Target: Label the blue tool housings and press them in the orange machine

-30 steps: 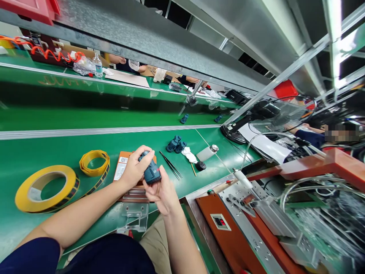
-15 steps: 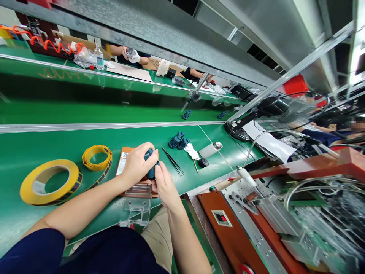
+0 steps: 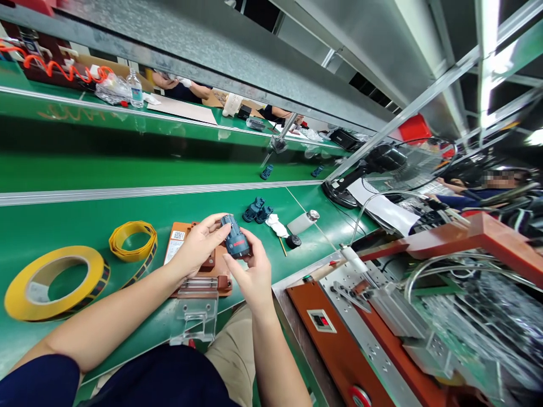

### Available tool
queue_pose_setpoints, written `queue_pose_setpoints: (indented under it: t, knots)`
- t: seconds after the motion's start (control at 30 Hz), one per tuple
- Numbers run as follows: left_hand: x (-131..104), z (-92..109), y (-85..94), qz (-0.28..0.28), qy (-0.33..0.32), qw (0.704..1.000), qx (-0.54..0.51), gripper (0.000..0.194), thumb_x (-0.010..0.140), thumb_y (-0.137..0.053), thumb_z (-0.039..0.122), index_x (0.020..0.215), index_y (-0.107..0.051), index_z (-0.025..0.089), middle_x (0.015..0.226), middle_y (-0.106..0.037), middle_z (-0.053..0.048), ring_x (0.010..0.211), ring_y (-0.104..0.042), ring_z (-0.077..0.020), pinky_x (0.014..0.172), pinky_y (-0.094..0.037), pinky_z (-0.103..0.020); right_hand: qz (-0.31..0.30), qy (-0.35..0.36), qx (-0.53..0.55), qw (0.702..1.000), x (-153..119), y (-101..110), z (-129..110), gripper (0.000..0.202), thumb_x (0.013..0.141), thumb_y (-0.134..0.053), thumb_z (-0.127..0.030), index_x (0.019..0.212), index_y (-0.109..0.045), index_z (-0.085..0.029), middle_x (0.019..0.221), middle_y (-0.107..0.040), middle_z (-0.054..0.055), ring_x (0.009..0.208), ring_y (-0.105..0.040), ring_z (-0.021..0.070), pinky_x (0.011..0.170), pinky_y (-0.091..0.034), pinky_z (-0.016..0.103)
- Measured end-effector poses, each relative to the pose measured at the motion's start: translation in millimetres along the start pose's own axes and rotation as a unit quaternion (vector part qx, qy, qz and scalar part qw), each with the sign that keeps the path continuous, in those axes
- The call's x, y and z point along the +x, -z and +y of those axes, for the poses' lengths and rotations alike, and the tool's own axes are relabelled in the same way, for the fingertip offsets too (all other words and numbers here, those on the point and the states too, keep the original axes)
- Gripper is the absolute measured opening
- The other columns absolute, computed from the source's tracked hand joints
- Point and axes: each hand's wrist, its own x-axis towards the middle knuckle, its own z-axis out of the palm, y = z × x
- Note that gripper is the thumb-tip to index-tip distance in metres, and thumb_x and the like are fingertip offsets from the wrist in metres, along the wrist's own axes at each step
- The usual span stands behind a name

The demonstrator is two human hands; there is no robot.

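A dark blue battery pack [image 3: 235, 237] with a red label is held tilted between my two hands. My left hand [image 3: 206, 242] grips its narrow upper end between thumb and fingers. Around its wider base, my right hand [image 3: 251, 270] has its fingers behind and its thumb near the front. Below the hands lies a brown fixture [image 3: 224, 277] with a clear plastic flap [image 3: 195, 314] at its near side. Further back on the green bench stand more dark blue packs [image 3: 257, 210], beside a crumpled white cloth [image 3: 277, 225].
Two yellow rolls of label tape, one large [image 3: 91, 265] and one small [image 3: 146, 229], lie at left. A white bottle [image 3: 303, 222] and a black round cap [image 3: 293, 241] sit to the right. A brown machine [image 3: 309, 299] borders the bench; a black fan [image 3: 339, 195] stands behind.
The battery pack has turned so its red-labelled face shows, and my hands have shifted from wrapping it to holding its ends. The tweezers have dropped out of sight. The view has shifted slightly.
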Motion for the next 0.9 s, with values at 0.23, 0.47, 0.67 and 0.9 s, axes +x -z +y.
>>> queue_pose_setpoints:
  t: [0.23, 0.47, 0.67, 0.9]
  knots:
    - [-11.6, 1.8, -2.0, -0.067, 0.076, 0.993, -0.066, 0.079, 0.076, -0.085, 0.031, 0.144, -0.048, 0.021, 0.133, -0.065, -0.013, 0.126, -0.06, -0.0275, 0.109, -0.046, -0.042, 0.042, 0.06, -0.09, 0.993, -0.9, 1.3, 2.8, 0.056, 0.087, -0.07, -0.029, 0.14, -0.053, -0.026, 0.125, -0.061, 0.01, 0.106, -0.064, 0.0238, 0.086, -0.059, 0.036]
    - [-22.2, 0.6, -10.8, -0.041, 0.096, 0.987, -0.12, 0.088, 0.07, -0.087, 0.018, 0.146, -0.042, 0.022, 0.119, -0.071, -0.012, 0.108, -0.069, -0.0254, 0.099, -0.052, -0.042, 0.06, 0.154, -0.179, 0.97, -3.8, -2.4, 2.0, 0.054, 0.092, -0.061, -0.02, 0.144, -0.047, -0.023, 0.119, -0.062, 0.011, 0.104, -0.063, 0.0223, 0.084, -0.059, 0.036]
    - [-22.9, 1.1, -12.8, -0.001, 0.066, 0.99, -0.125, 0.07, 0.07, -0.089, 0.021, 0.13, -0.054, 0.021, 0.115, -0.073, -0.009, 0.103, -0.069, -0.0208, 0.092, -0.053, -0.031, 0.069, 0.219, -0.198, 0.953, -8.2, -13.1, 9.1, 0.056, 0.095, -0.058, -0.015, 0.148, -0.043, -0.023, 0.123, -0.059, 0.014, 0.11, -0.06, 0.0237, 0.091, -0.057, 0.041]
    - [-19.4, 13.3, -8.1, -0.006, 0.127, 0.983, -0.134, 0.06, 0.085, -0.071, 0.055, 0.131, -0.058, 0.02, 0.107, -0.075, -0.011, 0.089, -0.072, -0.0203, 0.075, -0.054, -0.028, 0.062, 0.048, -0.025, 0.997, -5.5, -12.6, 4.0, 0.059, 0.083, -0.079, -0.027, 0.136, -0.055, -0.024, 0.127, -0.06, 0.01, 0.115, -0.061, 0.0241, 0.095, -0.058, 0.039]
